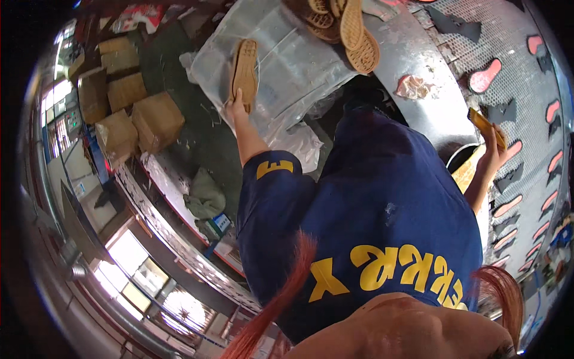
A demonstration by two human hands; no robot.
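Note:
My left hand is stretched out to the upper left and grips the heel end of a tan rubber shoe sole, tread side up. The sole is held over a large clear plastic bag. My right hand is raised at the right and grips a flat yellow-brown piece; what it is cannot be told. It is beside a mesh belt that carries pink sole-shaped pieces. A pile of tan soles lies at the top, beyond the bag. My blue shirt fills the middle.
A grey metal worktop bears a crumpled pale rag. A round dark container's rim shows below my right hand. Several cardboard boxes stand at the left on the dark floor. A grey-green cloth lies by a metal rail.

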